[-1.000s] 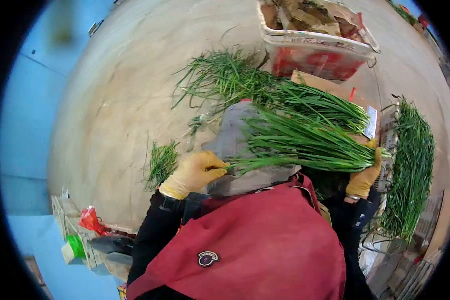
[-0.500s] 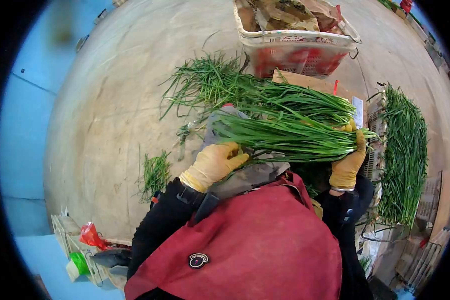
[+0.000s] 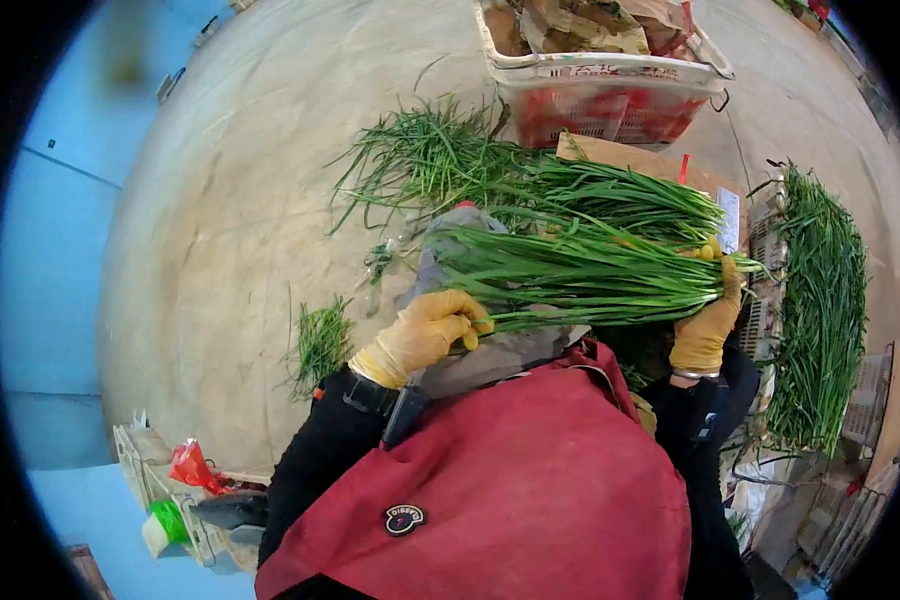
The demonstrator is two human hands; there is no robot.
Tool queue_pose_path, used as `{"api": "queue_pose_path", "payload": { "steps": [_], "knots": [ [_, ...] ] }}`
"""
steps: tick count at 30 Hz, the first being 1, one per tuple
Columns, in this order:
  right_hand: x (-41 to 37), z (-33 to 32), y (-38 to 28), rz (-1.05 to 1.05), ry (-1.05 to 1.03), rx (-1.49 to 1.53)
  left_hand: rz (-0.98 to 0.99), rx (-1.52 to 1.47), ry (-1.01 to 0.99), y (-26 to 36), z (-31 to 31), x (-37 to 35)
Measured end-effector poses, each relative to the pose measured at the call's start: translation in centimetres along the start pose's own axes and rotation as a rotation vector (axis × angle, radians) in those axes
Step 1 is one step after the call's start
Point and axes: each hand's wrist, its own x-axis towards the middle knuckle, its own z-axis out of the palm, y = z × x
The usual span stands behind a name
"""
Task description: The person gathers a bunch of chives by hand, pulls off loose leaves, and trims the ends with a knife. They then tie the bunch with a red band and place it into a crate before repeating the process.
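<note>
A long bundle of green leafy stalks [image 3: 590,275] lies crosswise above my lap, its pale ends to the right. My right hand [image 3: 708,318], in a yellow glove, is closed around those pale ends. At the leaf end my left hand [image 3: 432,332], also gloved in yellow, has its fingers pinched together on a few leaf tips at the bundle's lower edge. Just beyond the held bundle lies a second bundle [image 3: 635,200], on brown cardboard [image 3: 620,155].
A white crate [image 3: 610,75] with brown paper stands at the top. At the right is a long basket [image 3: 765,275] heaped with greens. Loose greens [image 3: 435,155] and a small pile [image 3: 320,345] lie on the floor. Another crate [image 3: 140,465] is at lower left.
My left hand's fingers have closed at the leaf tips. The whole view has shifted slightly, and my right hand still holds the bundle's pale ends.
</note>
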Motion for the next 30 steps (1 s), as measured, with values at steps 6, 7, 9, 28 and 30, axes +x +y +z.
{"api": "queue_pose_path", "payload": {
  "steps": [6,7,9,28,30],
  "knots": [
    [0.0,0.1,-0.1,-0.040,0.009,-0.040,-0.154,0.123,-0.075,4.2,1.3,-1.8],
    [0.1,-0.1,0.0,-0.039,0.009,-0.031,-0.145,0.113,-0.070,4.1,1.3,-2.0],
    [0.0,0.0,0.0,0.000,0.013,0.008,-0.129,0.081,-0.061,3.8,1.1,-2.3],
    [-1.1,1.1,0.1,0.035,-0.018,0.005,-0.029,-0.188,0.094,2.9,1.7,0.1],
    [-0.8,0.7,0.1,0.066,-0.042,0.045,0.044,-0.219,0.268,3.4,1.3,-0.4]
  ]
}}
